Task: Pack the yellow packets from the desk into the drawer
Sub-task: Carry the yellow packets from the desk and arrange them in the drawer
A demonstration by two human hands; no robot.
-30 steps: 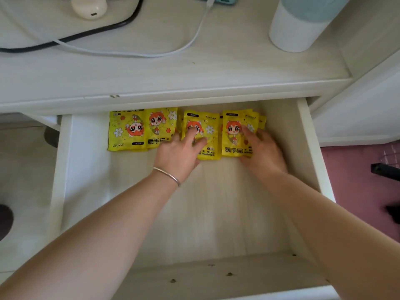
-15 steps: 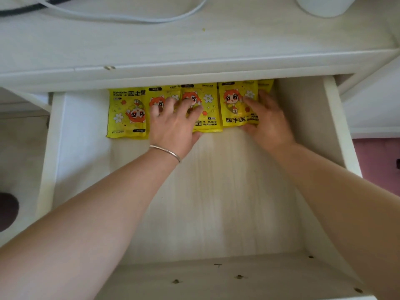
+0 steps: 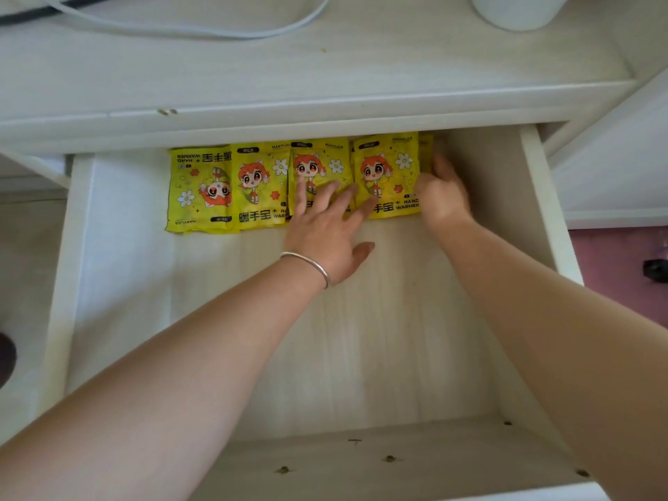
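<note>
Bare forearms, no sleeves; thin silver bangle (image 3: 313, 263) on L wrist.

1. A row of yellow packets (image 3: 258, 186) lies flat along the back of the open drawer (image 3: 361, 338), just beneath the front edge of the desk (image 3: 325, 77).
2. Each packet shows a red-haired cartoon figure and white flowers; "HAND WARMER" is readable on several.
3. The leftmost packet (image 3: 198, 189) is turned upside down. The three to its right sit upright, their edges slightly overlapping.
4. A sliver of a fifth packet (image 3: 426, 146) peeks out at the right end of the row.
5. The drawer, in pale wood grain with white sides, stands pulled well out.
</note>
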